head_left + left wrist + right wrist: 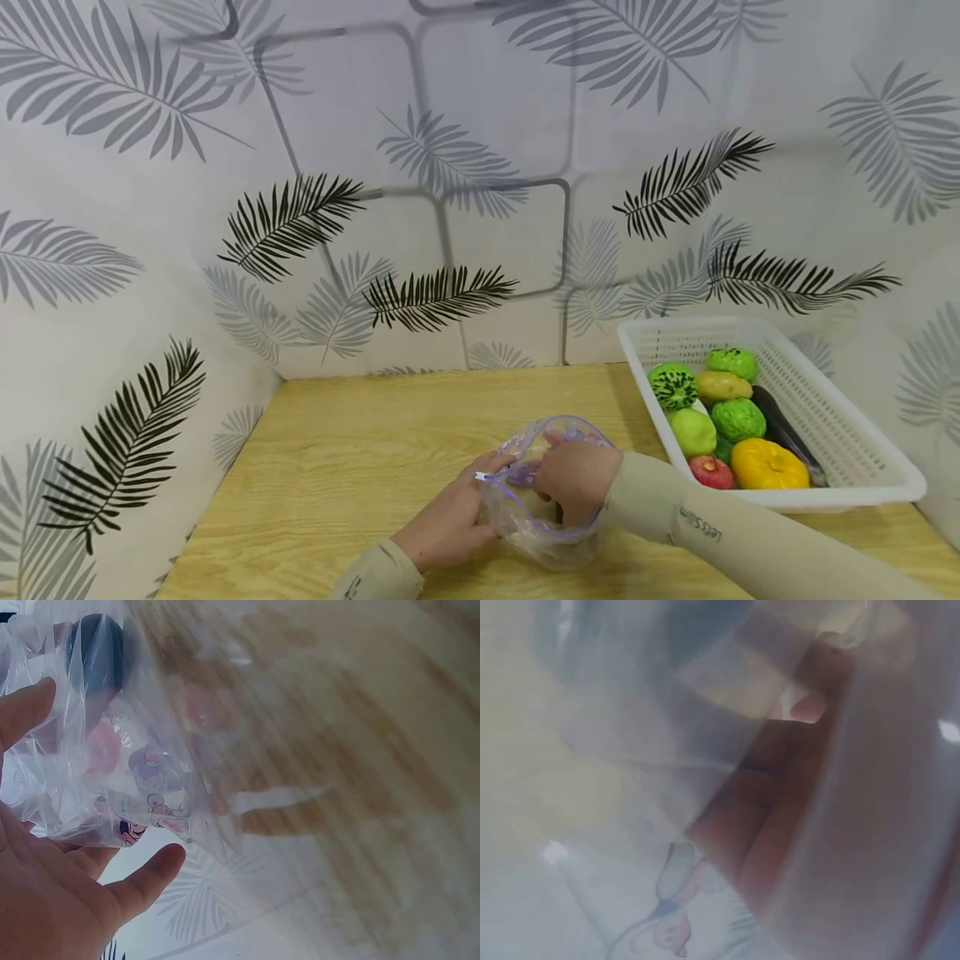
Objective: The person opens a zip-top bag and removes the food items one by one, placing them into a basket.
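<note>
A clear plastic zip bag (551, 546) with a purple zip edge and a white slider (482, 476) stands with its mouth up on the wooden table. My left hand (453, 521) grips its left side, thumb and fingers on either side of the film in the left wrist view. Through the mouth, my right hand (577, 483) reaches into the bag, its fingers partly hidden. A dark rounded thing (97, 656) shows through the film, its kind unclear. Cartoon prints (161, 814) mark the bag. The right wrist view is hazy, seen through plastic.
To the right stands a white plastic basket (862, 497) with toy-like produce: a yellow pumpkin (768, 464), a dark eggplant (783, 433), a red fruit (710, 472) and several green pieces. A leaf-patterned cloth (510, 250) rises behind the wooden table (337, 467).
</note>
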Motion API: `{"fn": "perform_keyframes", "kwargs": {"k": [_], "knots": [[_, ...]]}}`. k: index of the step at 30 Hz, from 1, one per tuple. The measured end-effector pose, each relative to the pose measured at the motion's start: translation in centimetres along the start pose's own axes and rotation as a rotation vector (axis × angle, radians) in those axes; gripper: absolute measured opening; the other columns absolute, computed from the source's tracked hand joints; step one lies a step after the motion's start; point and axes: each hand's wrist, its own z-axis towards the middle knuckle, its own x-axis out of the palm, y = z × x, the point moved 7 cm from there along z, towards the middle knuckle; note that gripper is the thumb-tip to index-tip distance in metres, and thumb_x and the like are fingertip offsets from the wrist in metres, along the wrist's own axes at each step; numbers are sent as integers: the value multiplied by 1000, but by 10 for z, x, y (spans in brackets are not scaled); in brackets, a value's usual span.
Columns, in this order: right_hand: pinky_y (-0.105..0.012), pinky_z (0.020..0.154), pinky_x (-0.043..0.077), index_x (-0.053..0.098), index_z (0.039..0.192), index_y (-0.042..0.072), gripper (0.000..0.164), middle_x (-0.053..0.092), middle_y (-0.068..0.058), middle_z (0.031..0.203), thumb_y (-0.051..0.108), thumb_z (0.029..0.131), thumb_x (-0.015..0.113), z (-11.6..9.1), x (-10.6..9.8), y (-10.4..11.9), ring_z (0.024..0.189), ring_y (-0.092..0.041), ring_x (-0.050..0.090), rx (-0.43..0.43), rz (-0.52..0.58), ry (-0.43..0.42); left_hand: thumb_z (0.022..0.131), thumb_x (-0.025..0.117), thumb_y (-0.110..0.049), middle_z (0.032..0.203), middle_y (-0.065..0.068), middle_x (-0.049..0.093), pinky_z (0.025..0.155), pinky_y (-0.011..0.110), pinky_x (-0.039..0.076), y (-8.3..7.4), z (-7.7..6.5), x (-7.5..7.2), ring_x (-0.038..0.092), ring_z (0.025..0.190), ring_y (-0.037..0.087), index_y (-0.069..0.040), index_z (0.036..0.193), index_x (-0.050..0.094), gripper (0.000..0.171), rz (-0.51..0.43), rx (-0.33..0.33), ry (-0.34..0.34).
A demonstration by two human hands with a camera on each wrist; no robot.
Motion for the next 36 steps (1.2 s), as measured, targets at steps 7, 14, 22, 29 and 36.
{"fn": "perform_keyframes", "kwargs": {"k": [7,14,22,29,36], "knots": [[-58,73,51,75,76,34,13,63,14,80,24,67,77,-2,1,2,81,-5,53,-100,76,0,83,69,-29,152,7,24,105,49,34,0,1,3,19,134,19,-25,150,21,83,-12,1,12],[-36,62,51,72,91,36,23,52,8,85,23,72,75,-8,-10,-6,78,-11,46,-246,141,-145,89,64,-36,152,3,24,106,47,34,-1,3,5,17,135,16,-18,151,21,77,-16,21,22],[-26,71,48,65,111,35,30,50,2,105,29,83,71,-52,-59,-18,85,-11,47,-340,330,-326,85,66,-29,152,-2,22,106,47,35,0,4,6,18,134,13,-15,147,33,71,-43,7,26],[-29,72,53,62,118,31,32,45,5,116,27,87,68,-93,-97,-63,90,-9,51,-218,487,-416,80,69,-33,151,-7,25,106,42,36,3,5,4,23,132,11,-14,137,48,64,39,-22,-22],[-37,73,57,60,126,20,40,46,-8,121,26,88,69,-100,-86,-154,88,-16,57,5,492,-543,81,69,-35,151,-10,23,105,42,36,4,2,2,22,133,12,-12,126,60,52,54,-15,-42]]}}
